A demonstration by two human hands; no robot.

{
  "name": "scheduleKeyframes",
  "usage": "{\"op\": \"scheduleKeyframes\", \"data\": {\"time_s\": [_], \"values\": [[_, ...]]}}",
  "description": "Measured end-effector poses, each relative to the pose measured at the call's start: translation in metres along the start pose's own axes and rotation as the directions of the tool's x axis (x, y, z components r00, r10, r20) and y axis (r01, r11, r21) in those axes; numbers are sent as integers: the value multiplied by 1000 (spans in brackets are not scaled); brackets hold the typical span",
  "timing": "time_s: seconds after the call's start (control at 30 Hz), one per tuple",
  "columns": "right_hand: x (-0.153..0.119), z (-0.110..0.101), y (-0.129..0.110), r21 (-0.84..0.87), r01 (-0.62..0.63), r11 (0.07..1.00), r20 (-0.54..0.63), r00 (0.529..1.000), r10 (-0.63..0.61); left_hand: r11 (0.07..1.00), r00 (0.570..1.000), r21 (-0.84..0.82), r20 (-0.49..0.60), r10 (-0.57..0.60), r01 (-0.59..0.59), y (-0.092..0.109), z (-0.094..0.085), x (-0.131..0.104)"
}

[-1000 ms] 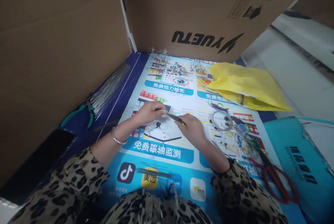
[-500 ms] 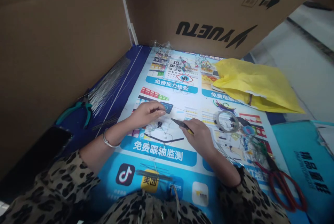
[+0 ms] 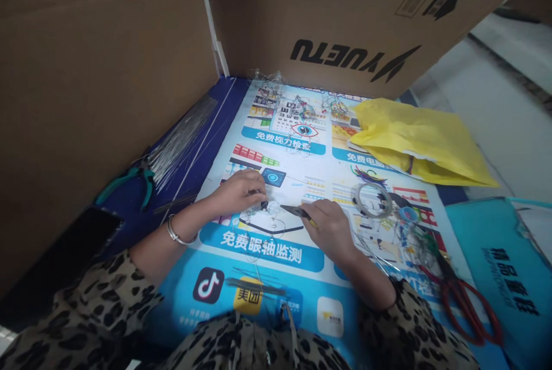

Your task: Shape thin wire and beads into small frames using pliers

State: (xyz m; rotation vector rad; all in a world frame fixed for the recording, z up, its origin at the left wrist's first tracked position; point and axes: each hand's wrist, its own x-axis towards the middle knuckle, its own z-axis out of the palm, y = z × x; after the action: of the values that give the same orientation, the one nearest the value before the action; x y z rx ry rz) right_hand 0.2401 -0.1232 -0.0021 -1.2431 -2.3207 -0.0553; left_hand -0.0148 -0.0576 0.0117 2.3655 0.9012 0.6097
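closest to me, between my leopard-print sleeves (image 3: 414,312), a few dark thin rods (image 3: 254,285) lie across the printed sheet (image 3: 308,284); off to my right rest the red-handled scissors (image 3: 451,279). a little farther, a looped, clear-looking strand (image 3: 273,226) with small beads lies below and between my two grips. my right grip (image 3: 330,226) is wrapped around the pliers (image 3: 297,211), whose dark point aims left and seems to touch nothing. my left grip (image 3: 244,192) has its fingertips bunched by the strand's far end; it looks like a pinch, but i cannot tell whether any line is caught in it. i judge the step in hand to be sorting or placing part of the strand, pliers at the ready. the next move would call for a sure left pinch, then a careful approach of the point, clear of my fingertips. beyond, the tape ring (image 3: 375,213) sits right, the teal-handled pliers (image 3: 149,186) and wire bundle (image 3: 179,140) left; the yellow bag (image 3: 425,140) and cardboard walls (image 3: 267,14) stand farther.
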Motion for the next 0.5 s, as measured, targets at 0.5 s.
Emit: {"op": "scheduleKeyframes", "data": {"time_s": [0.5], "values": [[4,8,0,-105,42,994,-27,999,-45,999,999,-30,-36,18,-19,-4,2,2]]}}
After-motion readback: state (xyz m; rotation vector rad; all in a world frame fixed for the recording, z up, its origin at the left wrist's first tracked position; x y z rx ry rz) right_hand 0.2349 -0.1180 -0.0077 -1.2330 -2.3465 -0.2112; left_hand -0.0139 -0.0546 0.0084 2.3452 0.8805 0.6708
